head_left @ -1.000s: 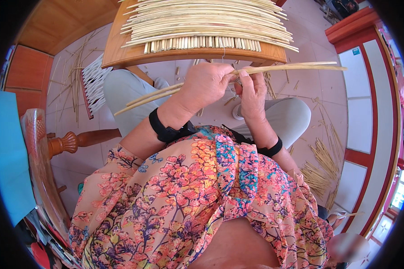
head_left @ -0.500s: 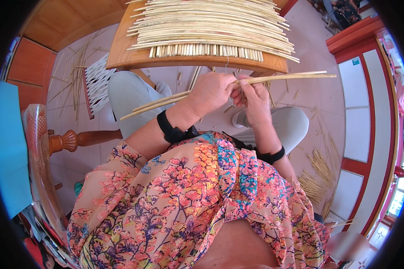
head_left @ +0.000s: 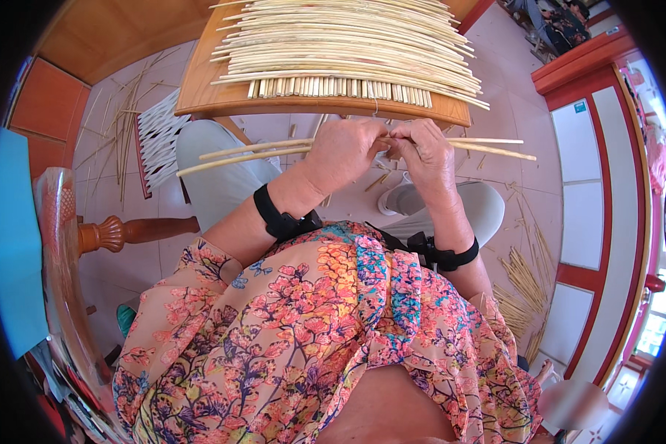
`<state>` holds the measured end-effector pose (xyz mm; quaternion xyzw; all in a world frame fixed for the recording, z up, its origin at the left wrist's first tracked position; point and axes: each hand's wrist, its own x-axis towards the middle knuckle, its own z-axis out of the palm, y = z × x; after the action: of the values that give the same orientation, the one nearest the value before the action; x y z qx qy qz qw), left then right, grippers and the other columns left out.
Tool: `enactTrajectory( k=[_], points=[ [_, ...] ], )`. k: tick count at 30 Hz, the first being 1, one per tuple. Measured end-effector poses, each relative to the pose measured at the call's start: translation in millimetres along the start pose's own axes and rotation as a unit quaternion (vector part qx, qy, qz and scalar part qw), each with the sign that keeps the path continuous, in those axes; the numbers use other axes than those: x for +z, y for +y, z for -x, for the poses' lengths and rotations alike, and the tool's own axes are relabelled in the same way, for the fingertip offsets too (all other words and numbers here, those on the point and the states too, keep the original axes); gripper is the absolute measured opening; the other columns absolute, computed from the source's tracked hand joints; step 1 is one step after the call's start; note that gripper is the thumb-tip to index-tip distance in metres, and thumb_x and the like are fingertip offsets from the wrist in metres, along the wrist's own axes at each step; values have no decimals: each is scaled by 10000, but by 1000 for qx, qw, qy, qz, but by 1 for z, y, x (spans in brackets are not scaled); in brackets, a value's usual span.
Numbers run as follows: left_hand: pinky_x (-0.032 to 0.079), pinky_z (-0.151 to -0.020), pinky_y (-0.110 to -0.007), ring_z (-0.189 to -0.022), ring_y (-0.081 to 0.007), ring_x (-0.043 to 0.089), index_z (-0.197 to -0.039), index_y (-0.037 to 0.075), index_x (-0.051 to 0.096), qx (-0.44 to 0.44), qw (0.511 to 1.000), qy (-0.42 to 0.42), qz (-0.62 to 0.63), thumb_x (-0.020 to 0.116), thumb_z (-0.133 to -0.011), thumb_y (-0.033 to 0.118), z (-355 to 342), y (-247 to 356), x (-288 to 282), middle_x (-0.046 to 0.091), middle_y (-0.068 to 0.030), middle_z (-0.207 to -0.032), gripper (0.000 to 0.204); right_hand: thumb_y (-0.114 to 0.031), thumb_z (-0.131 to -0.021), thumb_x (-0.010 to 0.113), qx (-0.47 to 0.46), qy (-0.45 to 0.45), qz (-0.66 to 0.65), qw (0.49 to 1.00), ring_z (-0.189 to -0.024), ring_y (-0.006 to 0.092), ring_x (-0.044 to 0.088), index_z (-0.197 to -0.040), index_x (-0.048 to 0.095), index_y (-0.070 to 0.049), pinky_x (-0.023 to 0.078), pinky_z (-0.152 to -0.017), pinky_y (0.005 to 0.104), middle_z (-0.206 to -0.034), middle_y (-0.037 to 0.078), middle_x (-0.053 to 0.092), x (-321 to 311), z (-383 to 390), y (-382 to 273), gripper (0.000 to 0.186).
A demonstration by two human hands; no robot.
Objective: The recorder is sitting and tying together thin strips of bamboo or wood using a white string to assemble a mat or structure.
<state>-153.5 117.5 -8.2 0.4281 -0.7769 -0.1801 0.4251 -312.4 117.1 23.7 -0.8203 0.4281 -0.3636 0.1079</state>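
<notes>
Two long, pale plant stalks (head_left: 246,154) run crosswise in front of me, just below the table edge. My left hand (head_left: 345,148) grips them near the middle, its fingers closed. My right hand (head_left: 425,157) is closed on them too, close beside the left. Their right ends (head_left: 493,148) stick out past my right hand, slightly apart. A thin string (head_left: 375,105) hangs off the table edge down to my fingers; where it meets the stalks is hidden. On the wooden table (head_left: 200,92) lies a layer of many similar stalks (head_left: 348,52) side by side, with short cut ends along the near edge.
Loose stalks (head_left: 122,140) and a white woven-topped stool (head_left: 159,137) are on the floor at left. Bundled stalks (head_left: 522,281) lie at right, before red-framed white cabinets (head_left: 581,140). A turned wooden rail (head_left: 137,228) is by my left side.
The stalks' right ends have swung down and spread apart. My right hand has turned and closed over the stalks, nearer to the left hand.
</notes>
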Motion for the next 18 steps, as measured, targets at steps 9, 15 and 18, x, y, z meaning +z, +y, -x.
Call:
enactTrajectory(
  k=[9, 15, 18],
  points=[
    [436, -514, -351, -591, -295, 564, -730, 68, 616, -18, 999, -20, -21, 637, -719, 196, -4, -8, -11, 584, -125, -657, 130, 61, -642, 605, -56, 17, -11, 998, -677, 269, 525, -757, 544, -23, 427, -587, 338, -710, 94, 540, 13, -10, -2, 155],
    [445, -559, -378, -627, -292, 577, -736, 113, 623, -64, 985, -137, -86, 617, -725, 237, -2, -16, -7, 595, -112, -667, 125, 54, -681, 615, -90, 61, 2, 994, -663, 236, 544, -754, 536, -17, 441, -572, 314, -720, 96, 550, 11, -19, -18, 129],
    [444, -575, -387, -650, -291, 581, -749, 114, 615, -71, 981, -176, -38, 604, -730, 241, 14, -24, 15, 595, -107, -668, 129, 3, -794, 561, -28, 163, -129, 978, -660, 163, 564, -819, 496, -31, 460, -571, 271, -749, 87, 573, -10, -43, -41, 78]
  ],
)
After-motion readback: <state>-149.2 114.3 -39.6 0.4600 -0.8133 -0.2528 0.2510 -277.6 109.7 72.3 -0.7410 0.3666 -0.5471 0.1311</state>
